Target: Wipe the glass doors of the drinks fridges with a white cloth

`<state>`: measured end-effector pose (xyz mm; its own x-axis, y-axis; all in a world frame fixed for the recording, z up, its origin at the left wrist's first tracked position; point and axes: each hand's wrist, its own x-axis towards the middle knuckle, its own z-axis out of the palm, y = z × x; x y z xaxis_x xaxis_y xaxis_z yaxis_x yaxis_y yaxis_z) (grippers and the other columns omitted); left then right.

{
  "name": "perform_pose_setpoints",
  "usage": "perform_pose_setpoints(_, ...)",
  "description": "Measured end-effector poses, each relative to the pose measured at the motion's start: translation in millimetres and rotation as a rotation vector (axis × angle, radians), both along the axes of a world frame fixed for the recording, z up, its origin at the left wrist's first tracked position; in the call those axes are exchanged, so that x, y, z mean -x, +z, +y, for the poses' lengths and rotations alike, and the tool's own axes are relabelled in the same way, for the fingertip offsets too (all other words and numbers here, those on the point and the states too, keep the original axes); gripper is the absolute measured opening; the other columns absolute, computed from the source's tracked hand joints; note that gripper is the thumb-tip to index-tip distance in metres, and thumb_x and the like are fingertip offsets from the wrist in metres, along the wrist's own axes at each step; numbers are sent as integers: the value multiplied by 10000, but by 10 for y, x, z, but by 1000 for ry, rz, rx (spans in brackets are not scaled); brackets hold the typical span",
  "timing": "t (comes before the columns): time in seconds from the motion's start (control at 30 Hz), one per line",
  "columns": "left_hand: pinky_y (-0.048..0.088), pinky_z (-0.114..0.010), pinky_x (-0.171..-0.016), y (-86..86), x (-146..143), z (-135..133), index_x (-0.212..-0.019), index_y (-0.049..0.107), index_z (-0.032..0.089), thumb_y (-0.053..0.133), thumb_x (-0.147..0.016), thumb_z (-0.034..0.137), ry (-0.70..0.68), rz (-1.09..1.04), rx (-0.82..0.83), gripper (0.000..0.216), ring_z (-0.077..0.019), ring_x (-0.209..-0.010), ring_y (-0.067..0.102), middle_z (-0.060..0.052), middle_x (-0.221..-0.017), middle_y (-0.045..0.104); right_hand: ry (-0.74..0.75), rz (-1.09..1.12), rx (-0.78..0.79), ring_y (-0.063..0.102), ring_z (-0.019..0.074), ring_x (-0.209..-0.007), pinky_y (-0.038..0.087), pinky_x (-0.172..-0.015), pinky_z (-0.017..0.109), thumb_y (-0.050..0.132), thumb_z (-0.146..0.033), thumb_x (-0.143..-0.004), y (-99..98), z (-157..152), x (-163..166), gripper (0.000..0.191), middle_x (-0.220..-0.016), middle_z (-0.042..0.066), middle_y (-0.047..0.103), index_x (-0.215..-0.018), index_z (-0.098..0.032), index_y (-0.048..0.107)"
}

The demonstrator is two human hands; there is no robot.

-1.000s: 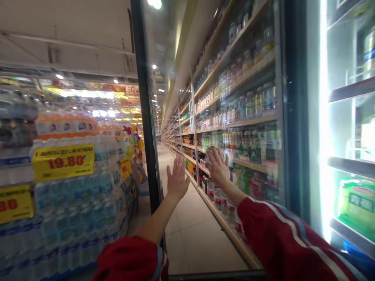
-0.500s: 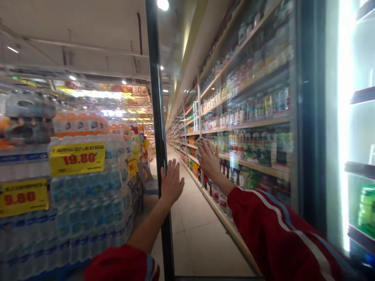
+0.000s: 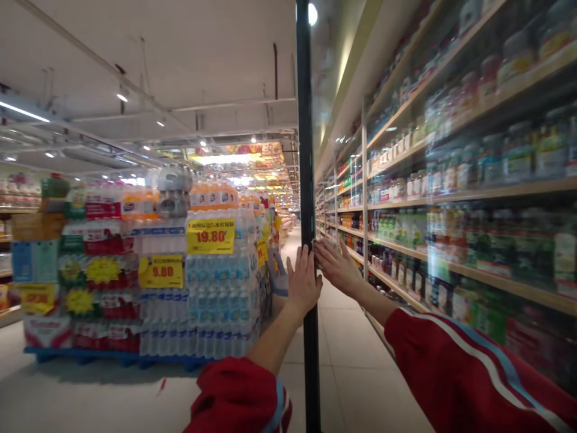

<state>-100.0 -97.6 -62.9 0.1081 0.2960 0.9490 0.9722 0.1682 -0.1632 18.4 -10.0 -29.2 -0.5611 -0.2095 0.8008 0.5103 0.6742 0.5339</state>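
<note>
A glass door with a black edge frame (image 3: 306,150) stands upright in front of me. My left hand (image 3: 303,282) lies flat against that black edge, fingers stretched upward. On the glass (image 3: 406,156) just right of the edge, my right hand (image 3: 337,266) presses flat with fingers extended. A small pale bit, perhaps a cloth, shows at its fingertips (image 3: 317,245), too small to be sure. Both arms wear red sleeves with striped trim. Shelves of bottled drinks (image 3: 451,180) show through the glass.
A pallet stack of bottled water packs (image 3: 211,288) with yellow price signs (image 3: 210,236) stands on the left. More boxed goods (image 3: 49,258) sit further left. A tiled aisle (image 3: 342,361) runs ahead between the stack and the long shelving.
The door edge has shifted right across the view and the lit cooler shelves are gone from sight. My right hand slid left along the glass to the edge, close to my left hand.
</note>
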Motion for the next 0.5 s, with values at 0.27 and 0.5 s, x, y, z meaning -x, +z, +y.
perform_pose_setpoints(0.27, 170, -542, -1119, 74, -124, 71, -1409, 271, 99, 486, -806, 240, -52, 58, 12, 655, -270, -1401, 205, -176, -1474, 319, -121, 307, 32, 337, 265, -1342, 75, -1105, 543, 390, -241, -890, 277, 217, -751, 417, -1391, 125, 469, -1283, -175, 513)
perform_pose_setpoints(0.5, 140, -539, -1126, 132, -469, 356, -1415, 282, 123, 446, -848, 260, -133, 106, 31, 606, -258, -1400, 208, -163, -1479, 309, -193, 96, 82, 308, 241, -1358, 71, -1138, 502, 505, -253, -838, -51, 214, -1071, 459, -1387, 74, 484, -1296, -238, 500)
